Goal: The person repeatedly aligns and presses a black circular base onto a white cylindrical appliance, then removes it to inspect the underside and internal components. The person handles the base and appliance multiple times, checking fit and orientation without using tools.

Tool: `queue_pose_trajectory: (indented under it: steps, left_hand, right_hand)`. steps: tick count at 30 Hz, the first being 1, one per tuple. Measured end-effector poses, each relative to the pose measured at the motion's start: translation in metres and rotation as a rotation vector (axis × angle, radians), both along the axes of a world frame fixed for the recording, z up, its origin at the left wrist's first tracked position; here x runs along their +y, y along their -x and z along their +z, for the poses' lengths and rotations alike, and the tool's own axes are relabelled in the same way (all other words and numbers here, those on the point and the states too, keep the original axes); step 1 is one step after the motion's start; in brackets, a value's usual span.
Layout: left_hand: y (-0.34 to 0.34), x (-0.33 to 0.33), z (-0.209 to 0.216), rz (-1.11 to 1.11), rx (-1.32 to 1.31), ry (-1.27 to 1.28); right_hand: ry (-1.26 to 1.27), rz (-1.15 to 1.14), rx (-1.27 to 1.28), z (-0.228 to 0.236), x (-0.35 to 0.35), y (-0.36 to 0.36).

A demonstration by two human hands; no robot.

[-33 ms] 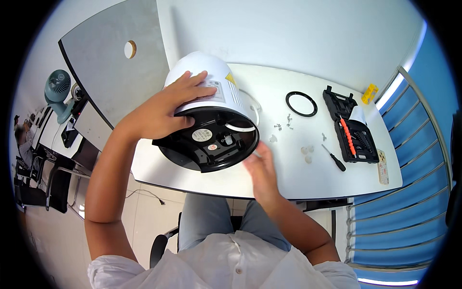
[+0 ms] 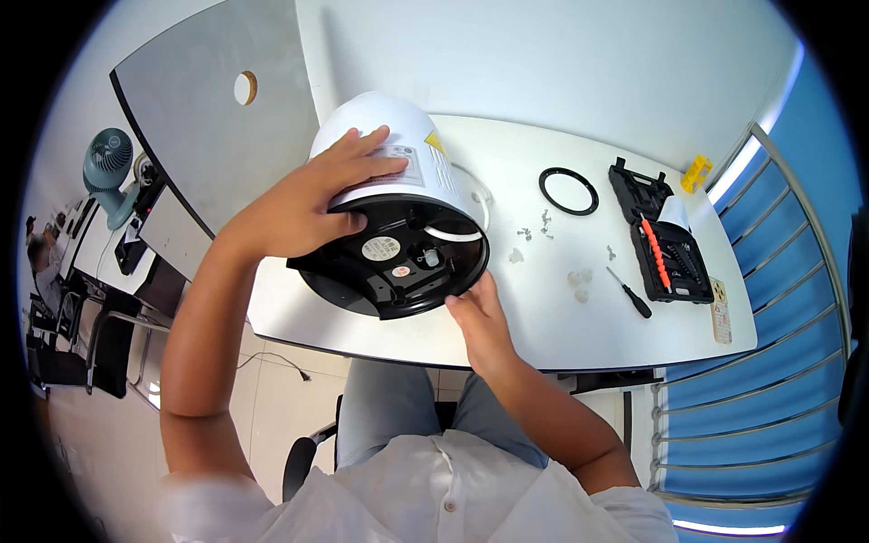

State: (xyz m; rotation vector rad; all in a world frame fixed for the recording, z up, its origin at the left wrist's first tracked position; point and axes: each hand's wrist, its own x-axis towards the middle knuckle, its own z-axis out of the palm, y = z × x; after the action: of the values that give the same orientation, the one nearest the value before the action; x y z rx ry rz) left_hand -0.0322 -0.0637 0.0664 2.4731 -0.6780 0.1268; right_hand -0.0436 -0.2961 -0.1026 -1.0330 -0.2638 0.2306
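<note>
A white, rounded electric appliance (image 2: 385, 122) lies tipped on the white table, its black base (image 2: 358, 290) facing me. Two round labels and a white cord show inside the open underside. My left hand (image 2: 330, 195) grips it from the left, fingers spread over the white housing and thumb hooked on the black rim. At the lower right of the base, my right hand (image 2: 480, 317) pinches the rim, with the thumb in front and the other fingers partly hidden behind. A pale cord (image 2: 486, 210) loops out behind the housing.
To the right lie a black ring (image 2: 568, 191), several small screws (image 2: 546, 223), translucent round pieces (image 2: 579, 284), a screwdriver (image 2: 631, 294), an open black tool case (image 2: 670, 271), a remote control (image 2: 720, 312) and a yellow object (image 2: 696, 174). A grey partition (image 2: 199, 100) stands left; metal railing (image 2: 842, 271) right.
My right hand has moved slightly up and left, from just off the base onto its rim. My left hand keeps its place on the appliance.
</note>
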Motion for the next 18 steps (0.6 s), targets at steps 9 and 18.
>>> queue_pose_trajectory:
  steps: [9,18]
  left_hand:
    - [0.003,0.032,0.015,0.048,0.112,0.649]
    - [0.036,0.058,0.051,0.440,0.109,1.205]
  right_hand:
    - [0.306,-0.394,-0.358,0.044,0.012,-0.046]
    - [0.538,-0.124,-0.540,0.254,0.016,-0.081]
